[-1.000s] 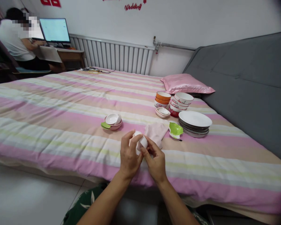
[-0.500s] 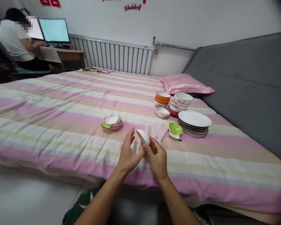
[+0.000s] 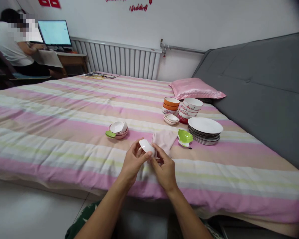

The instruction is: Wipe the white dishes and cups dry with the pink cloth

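Observation:
A small white dish [image 3: 146, 145] is held tilted above the near edge of the striped bed [image 3: 64, 116]. My left hand [image 3: 132, 162] pinches its left side and my right hand [image 3: 165, 169] grips its right side from below. Just behind the dish a pink cloth [image 3: 165, 138] lies on the bed. A green leaf-shaped dish [image 3: 184, 137] sits to the right of the cloth. To the left stands a small stack of pink and white dishes [image 3: 117, 128] with a green one under it.
Stacked orange bowls [image 3: 171, 104], red-and-white bowls [image 3: 190, 108], small saucers [image 3: 171, 119] and a pile of white plates [image 3: 204, 129] stand at the right, near a pink pillow [image 3: 195, 89] and grey headboard [image 3: 259, 86]. A person [image 3: 8, 43] sits at a desk with a monitor [image 3: 54, 33], far left.
The white dish has been turned in my hands, from wrapped in both to tilted and lower. My left fingers opened briefly, then closed on its rim again.

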A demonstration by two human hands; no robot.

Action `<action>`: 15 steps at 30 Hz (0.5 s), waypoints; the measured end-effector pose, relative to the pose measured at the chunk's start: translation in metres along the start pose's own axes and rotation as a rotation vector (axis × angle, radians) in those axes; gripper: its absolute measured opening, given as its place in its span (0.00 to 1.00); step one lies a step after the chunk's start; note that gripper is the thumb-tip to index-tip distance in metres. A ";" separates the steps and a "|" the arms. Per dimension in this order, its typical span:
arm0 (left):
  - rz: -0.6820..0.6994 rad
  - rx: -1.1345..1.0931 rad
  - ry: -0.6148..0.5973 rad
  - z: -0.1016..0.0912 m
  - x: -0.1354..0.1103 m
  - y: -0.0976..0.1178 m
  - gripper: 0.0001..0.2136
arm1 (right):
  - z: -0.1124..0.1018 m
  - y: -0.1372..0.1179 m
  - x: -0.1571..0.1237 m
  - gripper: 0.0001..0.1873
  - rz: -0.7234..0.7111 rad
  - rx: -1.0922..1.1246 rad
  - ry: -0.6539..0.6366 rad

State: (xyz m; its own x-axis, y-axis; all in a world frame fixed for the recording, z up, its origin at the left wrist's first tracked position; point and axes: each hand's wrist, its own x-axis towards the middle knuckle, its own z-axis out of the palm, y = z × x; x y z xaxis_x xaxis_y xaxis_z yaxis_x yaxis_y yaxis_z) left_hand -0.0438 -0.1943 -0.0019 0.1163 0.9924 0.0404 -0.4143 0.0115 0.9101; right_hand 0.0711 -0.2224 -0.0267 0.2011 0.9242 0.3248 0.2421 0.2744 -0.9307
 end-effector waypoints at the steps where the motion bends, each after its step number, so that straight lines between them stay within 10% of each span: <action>1: 0.017 0.011 0.002 0.000 0.000 -0.001 0.27 | 0.000 0.001 0.000 0.25 -0.004 -0.008 0.003; 15: 0.504 0.602 -0.003 -0.008 0.004 -0.018 0.31 | 0.006 0.005 -0.004 0.29 -0.053 -0.065 -0.013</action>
State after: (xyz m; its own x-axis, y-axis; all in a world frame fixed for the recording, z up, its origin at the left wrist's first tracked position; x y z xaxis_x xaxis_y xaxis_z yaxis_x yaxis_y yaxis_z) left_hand -0.0435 -0.1899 -0.0211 0.0475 0.8599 0.5082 0.1431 -0.5094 0.8486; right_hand 0.0658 -0.2231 -0.0339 0.1740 0.9122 0.3709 0.3129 0.3059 -0.8992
